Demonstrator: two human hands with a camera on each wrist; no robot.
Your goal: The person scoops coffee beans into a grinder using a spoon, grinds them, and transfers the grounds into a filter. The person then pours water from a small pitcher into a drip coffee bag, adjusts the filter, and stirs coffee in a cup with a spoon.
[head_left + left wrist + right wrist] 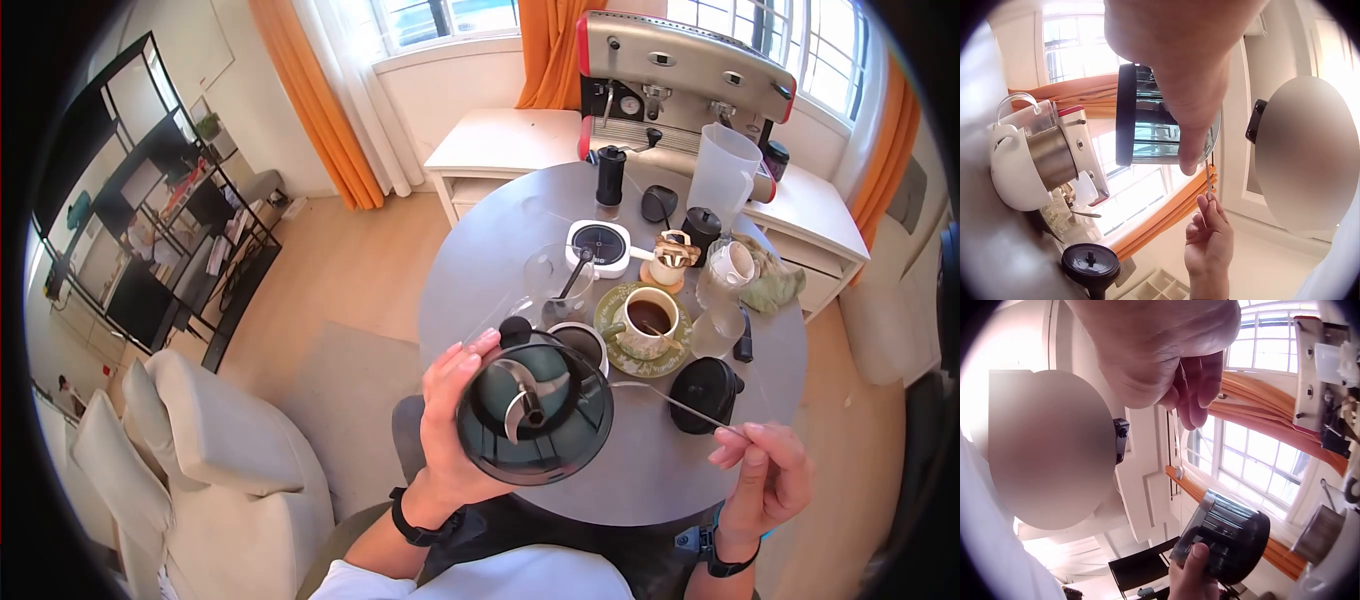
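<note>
My left hand (452,425) grips a dark, see-through round container (582,425) from its left side, its open top facing the head camera; a curved metal blade (516,415) shows inside. Between the thumb and fingers of my right hand (768,480) is the end of a thin metal spoon (690,409), whose other end reaches toward the container's right edge. In the right wrist view the spoon (1179,450) points at the container (1229,534) without touching it. The left wrist view shows the container (1150,142) tilted on its side in that camera's image.
On the round grey table (480,240) stand a cup of dark liquid (648,318) on a green saucer (612,362), a black lid (703,395), a white scale (598,240), a glass beaker and a black grinder (610,180). An espresso machine (680,90) is behind.
</note>
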